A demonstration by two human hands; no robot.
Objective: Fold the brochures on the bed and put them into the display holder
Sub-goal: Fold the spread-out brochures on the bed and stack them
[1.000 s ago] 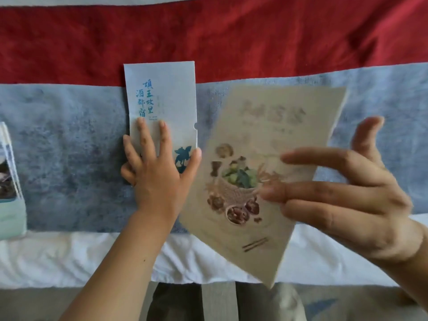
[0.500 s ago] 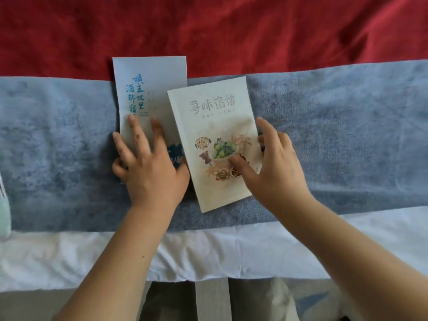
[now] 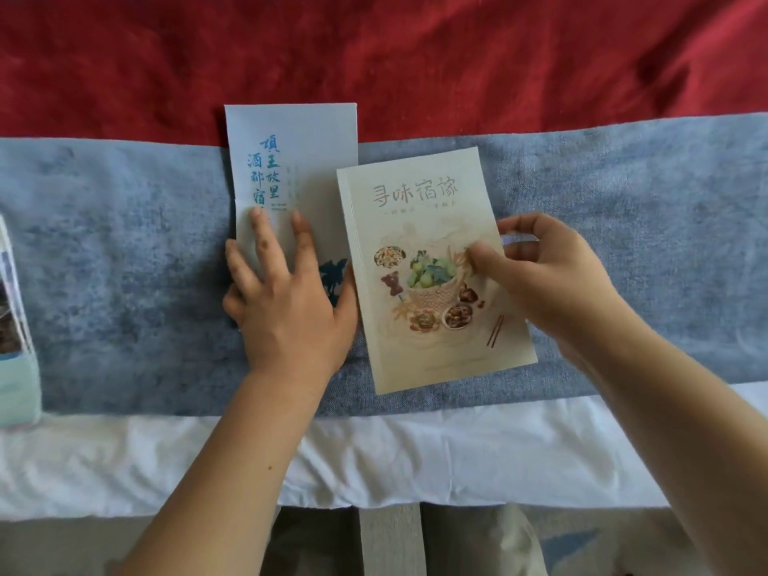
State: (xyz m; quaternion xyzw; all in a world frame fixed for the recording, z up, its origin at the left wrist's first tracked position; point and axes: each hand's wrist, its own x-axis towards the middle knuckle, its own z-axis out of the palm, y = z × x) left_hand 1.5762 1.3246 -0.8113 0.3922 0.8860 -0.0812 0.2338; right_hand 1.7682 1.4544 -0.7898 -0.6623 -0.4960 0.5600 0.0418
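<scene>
A folded pale blue brochure (image 3: 307, 160) with blue characters lies on the grey-blue bed runner (image 3: 124, 264). My left hand (image 3: 286, 301) presses flat on its lower half, fingers spread. Beside it, overlapping its right edge, lies a folded cream brochure (image 3: 432, 347) printed with a basket of food, tilted slightly. My right hand (image 3: 540, 280) pinches that cream brochure's right edge between thumb and fingers. The display holder (image 3: 16, 326) shows only partly at the left frame edge, with brochures standing in it.
A red blanket (image 3: 415, 56) covers the far side of the bed. A white sheet (image 3: 415, 451) runs along the near edge, with the floor and my legs below it.
My right hand brought the cream brochure down from mid-air and laid it on the runner next to the blue one. My left hand stayed pressed on the blue brochure.
</scene>
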